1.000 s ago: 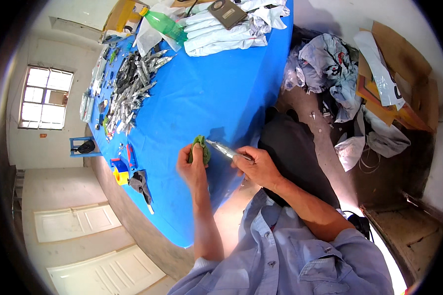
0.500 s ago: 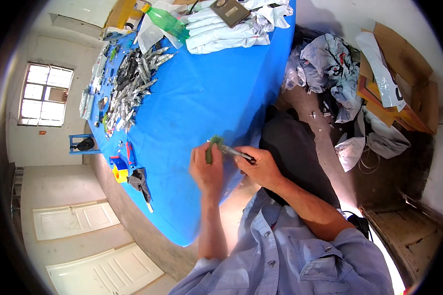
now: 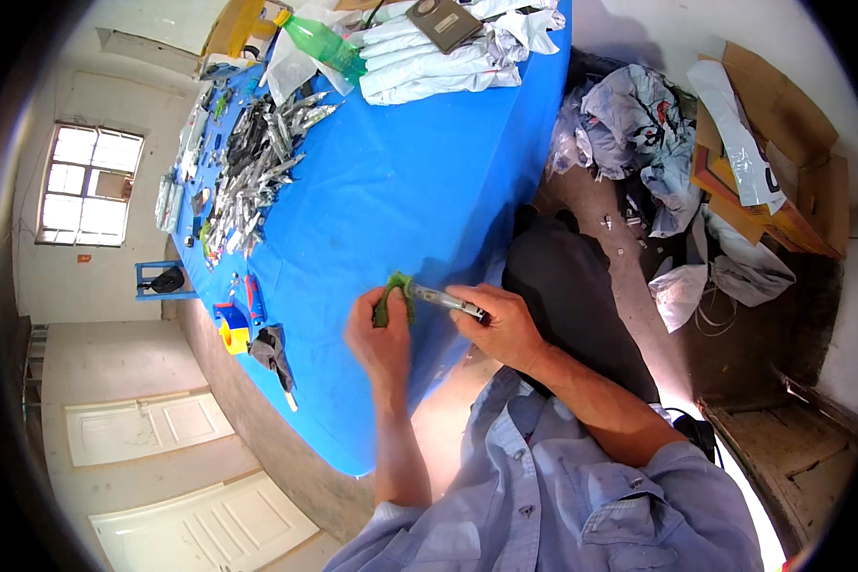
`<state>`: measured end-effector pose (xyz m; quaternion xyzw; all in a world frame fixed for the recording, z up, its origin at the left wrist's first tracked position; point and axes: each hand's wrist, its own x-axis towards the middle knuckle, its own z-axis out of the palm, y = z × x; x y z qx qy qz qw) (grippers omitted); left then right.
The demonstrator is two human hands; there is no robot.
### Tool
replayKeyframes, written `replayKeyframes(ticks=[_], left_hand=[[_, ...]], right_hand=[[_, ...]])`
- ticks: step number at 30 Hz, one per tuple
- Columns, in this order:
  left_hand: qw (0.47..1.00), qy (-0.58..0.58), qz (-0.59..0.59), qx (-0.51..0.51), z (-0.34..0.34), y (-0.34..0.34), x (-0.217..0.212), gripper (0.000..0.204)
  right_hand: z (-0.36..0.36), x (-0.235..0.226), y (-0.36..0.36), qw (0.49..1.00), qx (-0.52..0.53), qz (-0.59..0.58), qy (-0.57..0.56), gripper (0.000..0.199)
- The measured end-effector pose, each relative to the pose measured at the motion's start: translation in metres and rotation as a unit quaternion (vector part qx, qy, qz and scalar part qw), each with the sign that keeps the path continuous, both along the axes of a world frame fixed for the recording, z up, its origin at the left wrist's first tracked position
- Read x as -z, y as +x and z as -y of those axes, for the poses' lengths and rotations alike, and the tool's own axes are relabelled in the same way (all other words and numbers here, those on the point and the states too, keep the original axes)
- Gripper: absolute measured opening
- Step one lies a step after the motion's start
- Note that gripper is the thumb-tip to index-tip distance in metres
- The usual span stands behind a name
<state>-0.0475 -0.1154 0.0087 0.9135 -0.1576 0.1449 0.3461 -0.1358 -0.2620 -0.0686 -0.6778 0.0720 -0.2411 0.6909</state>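
My left hand (image 3: 379, 334) is closed on a small green cloth (image 3: 394, 297), pinched between thumb and fingers. In my right hand (image 3: 502, 326) is a slim silver-grey metal tube (image 3: 439, 297) with a dark end, its exact kind unclear. The tube's far end meets the green cloth, which seems to lie around or against it. Both hands are above the near edge of the blue-covered table (image 3: 372, 191). A heap of similar slim silver and black pieces (image 3: 257, 162) lies at the table's far left.
White plastic packages (image 3: 439, 71) carry a dark flat box (image 3: 445, 24) at the back, beside a green bottle (image 3: 324, 46). A yellow-and-blue object (image 3: 231, 329) and a black cloth (image 3: 271, 355) lie at the left edge. Bags (image 3: 639, 124) and an open carton (image 3: 782, 143) are at right.
My left hand has shifted slightly left with the green cloth, along the tube, so more of the tube shows. My right hand has stayed nearly in place.
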Motion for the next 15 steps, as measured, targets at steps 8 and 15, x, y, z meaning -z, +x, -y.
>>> replayKeyframes(ticks=[8, 15], left_hand=[[0.994, 0.038, 0.064, 0.084, 0.026, -0.029, 0.007, 0.013], [0.998, 0.04, 0.024, 0.034, 0.018, -0.015, -0.002, 0.013]], right_hand=[[0.001, -0.001, -0.003, 1.0, -0.007, -0.005, -0.01, 0.032], [-0.001, 0.002, 0.002, 0.996, 0.034, 0.068, -0.054, 0.032]])
